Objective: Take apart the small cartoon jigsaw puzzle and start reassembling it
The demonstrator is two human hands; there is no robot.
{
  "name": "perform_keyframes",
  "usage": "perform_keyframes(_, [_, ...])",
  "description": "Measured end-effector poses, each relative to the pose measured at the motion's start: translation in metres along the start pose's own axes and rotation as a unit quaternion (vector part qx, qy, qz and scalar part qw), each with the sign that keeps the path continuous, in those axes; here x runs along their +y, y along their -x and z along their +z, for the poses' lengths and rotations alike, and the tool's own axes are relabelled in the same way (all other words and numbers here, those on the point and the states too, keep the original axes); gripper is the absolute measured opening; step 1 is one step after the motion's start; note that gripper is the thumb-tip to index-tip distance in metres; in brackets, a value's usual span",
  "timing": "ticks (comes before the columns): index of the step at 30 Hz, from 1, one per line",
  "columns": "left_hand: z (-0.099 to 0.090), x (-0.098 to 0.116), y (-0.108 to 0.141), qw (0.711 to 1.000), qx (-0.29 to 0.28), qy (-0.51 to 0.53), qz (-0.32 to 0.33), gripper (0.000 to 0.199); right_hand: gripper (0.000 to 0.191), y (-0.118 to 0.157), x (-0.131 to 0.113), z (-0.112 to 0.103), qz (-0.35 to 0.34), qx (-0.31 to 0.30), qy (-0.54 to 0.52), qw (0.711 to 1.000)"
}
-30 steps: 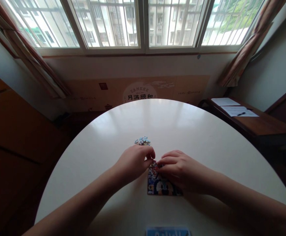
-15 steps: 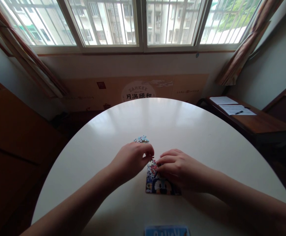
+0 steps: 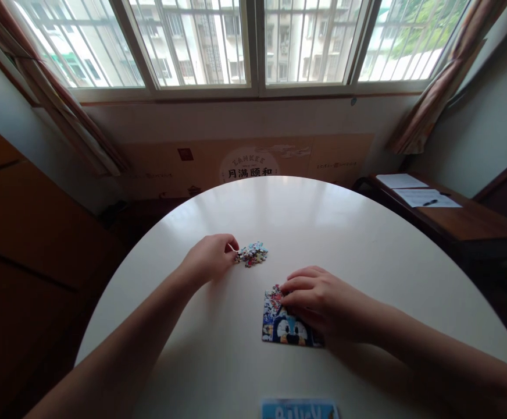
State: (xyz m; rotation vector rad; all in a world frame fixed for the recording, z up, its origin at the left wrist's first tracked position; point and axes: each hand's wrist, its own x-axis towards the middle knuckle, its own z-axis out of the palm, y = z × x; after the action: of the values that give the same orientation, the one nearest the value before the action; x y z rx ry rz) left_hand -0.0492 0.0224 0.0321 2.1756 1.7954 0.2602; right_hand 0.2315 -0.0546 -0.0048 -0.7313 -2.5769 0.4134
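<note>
In the frame's lower middle, the puzzle (image 3: 283, 325) lay partly under the right hand (image 3: 323, 298), fingers loosely extended as before. The left hand (image 3: 210, 257) had moved from its top edge to the pieces (image 3: 252, 254) just below centre; whether it pinched one was unclear.

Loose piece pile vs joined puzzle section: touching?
Apart. The head view shows it: a strip of white tabletop separates the loose piece pile from the top edge of the joined puzzle section.
</note>
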Motion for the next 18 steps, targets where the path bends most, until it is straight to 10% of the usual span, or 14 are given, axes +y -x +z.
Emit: perform_keyframes(18, [-0.005,0.006,0.006,0.993,-0.049,-0.105,-0.019,0.022,0.023,0.000,0.001,0.000,-0.009,0.004,0.010,1.000])
